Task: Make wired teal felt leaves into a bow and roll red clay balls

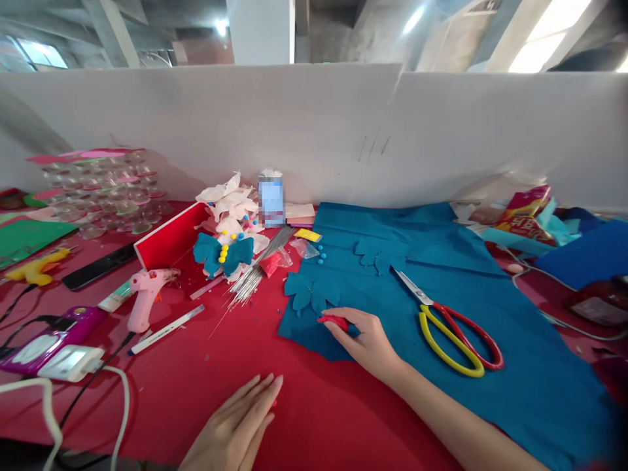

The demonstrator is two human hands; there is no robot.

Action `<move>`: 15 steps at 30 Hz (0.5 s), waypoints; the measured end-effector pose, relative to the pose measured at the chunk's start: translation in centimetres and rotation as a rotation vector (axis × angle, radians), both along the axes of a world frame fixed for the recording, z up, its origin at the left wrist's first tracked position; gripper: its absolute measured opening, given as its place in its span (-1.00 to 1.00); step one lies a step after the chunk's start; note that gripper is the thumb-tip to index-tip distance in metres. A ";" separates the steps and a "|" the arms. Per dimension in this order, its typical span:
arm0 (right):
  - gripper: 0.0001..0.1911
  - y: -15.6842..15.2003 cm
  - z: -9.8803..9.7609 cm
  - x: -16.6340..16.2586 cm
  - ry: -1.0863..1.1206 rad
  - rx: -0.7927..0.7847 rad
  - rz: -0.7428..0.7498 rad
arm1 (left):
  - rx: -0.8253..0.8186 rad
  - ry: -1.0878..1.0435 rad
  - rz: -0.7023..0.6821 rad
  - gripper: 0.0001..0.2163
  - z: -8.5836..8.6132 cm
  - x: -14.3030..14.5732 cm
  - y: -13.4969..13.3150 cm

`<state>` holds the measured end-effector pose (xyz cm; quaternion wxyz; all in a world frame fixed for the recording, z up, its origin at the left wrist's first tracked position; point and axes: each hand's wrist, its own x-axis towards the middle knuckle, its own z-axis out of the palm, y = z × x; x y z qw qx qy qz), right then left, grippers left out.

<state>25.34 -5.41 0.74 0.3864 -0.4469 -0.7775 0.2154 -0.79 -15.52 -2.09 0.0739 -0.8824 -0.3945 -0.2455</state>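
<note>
My right hand (366,340) rests on the teal felt sheet (490,327) and pinches a small red piece (334,320) between thumb and fingers. Just beyond it lie teal felt cut-outs (307,292) shaped like petals. My left hand (240,422) lies flat, fingers stretched out, on the red table cover (196,366) near the front edge, holding nothing. Scissors with yellow and red handles (454,330) lie on the felt to the right of my right hand.
A pink glue gun (146,294), white pen (167,329), bundle of thin wires (255,271), teal felt flower with yellow beads (223,254), red box (169,239), phone (98,266), yellow glue gun (36,267) and charger with cables (69,362) lie left. White partition behind.
</note>
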 end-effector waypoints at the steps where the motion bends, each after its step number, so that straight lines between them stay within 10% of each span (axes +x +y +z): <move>1: -0.78 -0.1 0.0 0.0 -0.002 -0.001 0.007 | -0.024 -0.067 0.030 -0.64 -0.1 0.3 0.2; 15: -0.77 -0.3 -0.2 -0.2 0.023 -0.087 0.084 | -0.108 -0.454 0.133 -0.76 0.5 1.0 2.7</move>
